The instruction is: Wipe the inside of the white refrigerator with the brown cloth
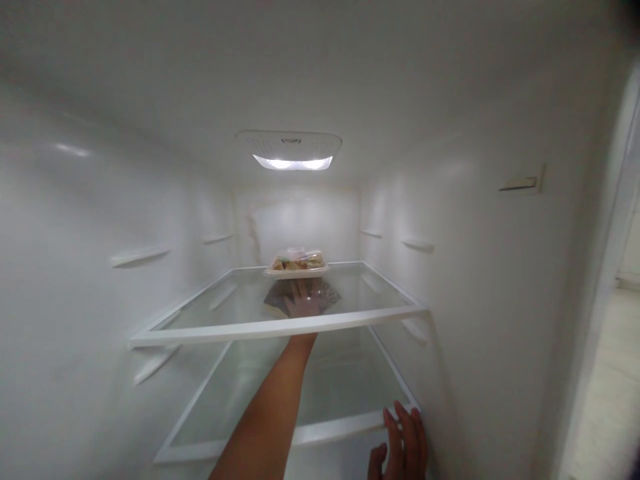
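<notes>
My left hand (pixel 303 299) reaches in under the upper glass shelf (pixel 200 333) and shows through the glass. Its fingers are spread flat over a dark patterned cloth (pixel 327 293); which surface lies behind the cloth I cannot tell. Above it, at the back of the upper shelf, sits a clear-lidded tray of food (pixel 297 263). At the front right corner of the lower shelf (pixel 345 425), my right hand (pixel 400 447) has its fingers apart and slightly bent, fingertips at the white edge. Whether they touch it is unclear.
White fridge walls with shelf ledges (pixel 140 257) stand on both sides. A lit lamp (pixel 293 162) hangs from the ceiling. The upper shelf's white front edge crosses above my left forearm. Pale floor shows at the far right.
</notes>
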A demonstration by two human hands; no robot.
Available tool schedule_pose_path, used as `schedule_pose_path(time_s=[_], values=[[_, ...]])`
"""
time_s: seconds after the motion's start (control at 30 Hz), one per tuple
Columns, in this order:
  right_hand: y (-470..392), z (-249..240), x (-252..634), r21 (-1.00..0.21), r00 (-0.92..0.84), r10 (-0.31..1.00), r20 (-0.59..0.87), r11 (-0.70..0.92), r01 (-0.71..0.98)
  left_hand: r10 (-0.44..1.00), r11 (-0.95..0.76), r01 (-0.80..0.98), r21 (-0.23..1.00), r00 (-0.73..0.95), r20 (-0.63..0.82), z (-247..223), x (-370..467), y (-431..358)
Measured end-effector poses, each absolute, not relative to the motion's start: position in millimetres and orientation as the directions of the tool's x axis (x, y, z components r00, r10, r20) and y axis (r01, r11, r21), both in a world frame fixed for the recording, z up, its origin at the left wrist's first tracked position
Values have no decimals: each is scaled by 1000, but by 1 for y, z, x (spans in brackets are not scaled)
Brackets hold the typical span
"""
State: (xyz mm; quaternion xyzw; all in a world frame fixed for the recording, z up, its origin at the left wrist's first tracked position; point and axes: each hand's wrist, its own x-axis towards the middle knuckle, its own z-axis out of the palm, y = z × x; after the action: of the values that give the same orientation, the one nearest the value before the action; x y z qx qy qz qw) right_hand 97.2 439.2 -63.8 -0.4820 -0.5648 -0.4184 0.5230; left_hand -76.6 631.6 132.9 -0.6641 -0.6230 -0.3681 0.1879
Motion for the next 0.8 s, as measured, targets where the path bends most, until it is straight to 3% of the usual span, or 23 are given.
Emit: schedule_pose_path(time_s=[0.23, 0.4, 0.57, 0.73, 0.8], values=[[444, -63, 85, -175, 167, 55, 984, 216, 961, 657, -470, 872, -133, 447, 607, 128, -41, 652], [443, -59, 92, -49, 42, 42, 998, 181, 982, 591, -622, 749, -227, 640, 491, 140, -31, 664], [439, -54, 98, -25, 16, 58, 998, 169, 985, 653, -524, 835, -169, 521, 549, 142, -65, 652], [439, -62, 102, -1, -15, 89, 996, 179, 984, 703, -291, 956, -17, 226, 675, 142, -117, 633], [440, -64, 102, -13, -5, 95, 996, 187, 982, 691, -181, 978, 105, 51, 721, 138, -135, 629]])
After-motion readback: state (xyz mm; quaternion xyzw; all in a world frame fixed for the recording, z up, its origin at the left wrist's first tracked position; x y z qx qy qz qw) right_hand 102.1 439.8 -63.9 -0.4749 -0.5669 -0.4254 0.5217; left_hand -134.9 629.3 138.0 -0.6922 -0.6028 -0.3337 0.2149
